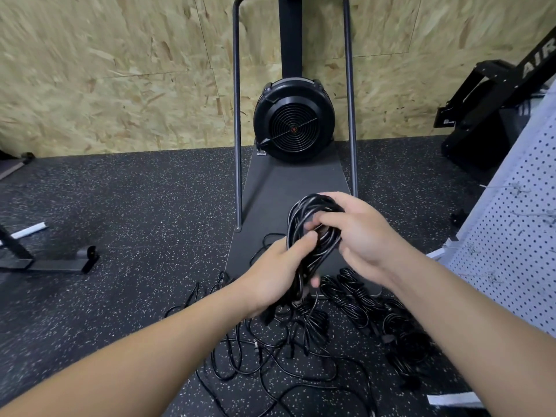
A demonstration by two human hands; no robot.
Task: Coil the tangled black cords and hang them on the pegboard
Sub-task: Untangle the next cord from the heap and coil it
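From my remote seat I am seeing, far to the left, a black metal frame foot (57, 260) lying on the speckled rubber floor (135, 206). Moving in, my left hand (279, 272) is gripping the lower part of a coiled black cord (313, 233), fingers curled round the bunched loops with the thumb pressing along them. Beneath it, loose tangled black cords (270, 356) are sprawling across the floor near the grey base plate (288, 188) of a machine whose round black fan housing (293, 118) is standing against the chipboard wall (105, 70). My right hand (358, 233) is clutching the upper part of the same coil, fingers wrapping over the loops, so both hands are holding it in the air above the pile. Just right of that, several bundled cords (355, 296) are lying on the floor. At the far right, the white pegboard (511, 251) is leaning upward, well apart from the coil, with a few wire hooks (517, 188) showing on it.
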